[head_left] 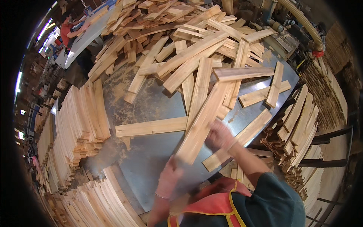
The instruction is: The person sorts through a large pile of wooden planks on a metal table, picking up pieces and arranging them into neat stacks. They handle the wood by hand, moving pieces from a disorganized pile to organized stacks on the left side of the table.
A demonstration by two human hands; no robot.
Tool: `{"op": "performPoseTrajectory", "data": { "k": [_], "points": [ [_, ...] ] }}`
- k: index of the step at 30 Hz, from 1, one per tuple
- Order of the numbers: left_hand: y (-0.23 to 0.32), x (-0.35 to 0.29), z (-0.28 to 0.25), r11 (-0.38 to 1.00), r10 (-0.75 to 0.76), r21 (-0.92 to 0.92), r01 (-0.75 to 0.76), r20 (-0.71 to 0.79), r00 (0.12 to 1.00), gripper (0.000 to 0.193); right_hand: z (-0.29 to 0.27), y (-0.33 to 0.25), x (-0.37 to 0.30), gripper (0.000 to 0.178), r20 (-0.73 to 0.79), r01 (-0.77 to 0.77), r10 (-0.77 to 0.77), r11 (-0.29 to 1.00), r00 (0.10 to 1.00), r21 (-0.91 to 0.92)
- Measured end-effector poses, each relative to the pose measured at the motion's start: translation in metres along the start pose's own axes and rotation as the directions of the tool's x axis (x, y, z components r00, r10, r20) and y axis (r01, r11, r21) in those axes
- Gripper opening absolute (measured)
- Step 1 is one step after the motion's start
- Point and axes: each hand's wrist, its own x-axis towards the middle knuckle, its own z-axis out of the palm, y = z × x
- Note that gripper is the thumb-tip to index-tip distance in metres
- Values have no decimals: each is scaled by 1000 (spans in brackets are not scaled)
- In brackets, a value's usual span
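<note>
A long pale wooden board (204,123) slants away from me over the metal-topped table (151,151). My left hand (171,174) is closed round its near end, blurred by motion. Along the board's right edge, my right hand (220,135) has its fingers curled against the wood; blur hides the fingertips. Beneath and beyond it, loose boards lie crossed over one another. One board (151,126) points out to the left, and another board (238,140) lies under my right forearm. A darker-edged board (244,73) rests across the far end of the held one.
A high heap of loose boards (162,19) covers the table's far side. Stacked boards stand at the left (81,117), the near left (94,200) and the right (298,121). A ribbed hose (302,22) hangs at far right. Another person (70,32) works at far left.
</note>
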Motion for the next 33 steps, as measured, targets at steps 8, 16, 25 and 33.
{"op": "performPoseTrajectory", "data": {
  "k": [8,16,25,33],
  "points": [
    [-3,-6,-31,899,-7,-286,330,746,666,100,-1,61,-80,60,8,-260,260,965,965,-17],
    [6,-40,-4,846,-177,-393,360,430,885,46,19,105,-130,60,-107,-395,397,773,911,-497],
    [-94,-174,-104,567,-30,704,427,-501,865,35,-1,33,-129,63,188,192,95,-770,978,-609],
    [-204,-260,-203,187,22,585,789,-806,592,84,8,5,-92,57,-142,39,79,-964,987,-265]
  ]
}}
